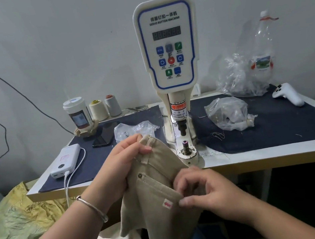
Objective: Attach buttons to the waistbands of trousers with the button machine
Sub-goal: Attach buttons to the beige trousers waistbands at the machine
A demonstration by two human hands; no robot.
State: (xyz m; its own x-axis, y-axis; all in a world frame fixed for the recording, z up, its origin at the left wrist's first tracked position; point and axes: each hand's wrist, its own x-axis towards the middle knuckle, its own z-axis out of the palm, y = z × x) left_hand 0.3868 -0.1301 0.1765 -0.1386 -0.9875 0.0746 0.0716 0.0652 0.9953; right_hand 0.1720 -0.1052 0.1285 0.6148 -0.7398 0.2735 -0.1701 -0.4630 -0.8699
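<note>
beige corduroy trousers hang off the front edge of the desk, waistband lifted toward the white servo button machine at 12 o'clock. a small metal rivet marks the pocket corner, a pink-and-white sticker sits lower on the cloth. the machine stands upright at desk centre, its lower die just at 3 o'clock of the waistband, its display dark.

Button machine front panel read "SERVO BUTTON MACHINE", with a line of Chinese characters above it that I couldn't make out. Display digits were unreadable. Red warning label on the column read "WARNING"; the sticker below it read "...E CARE OF ...UR FINGER", partly cut off. Button captions were too small to read.
</note>
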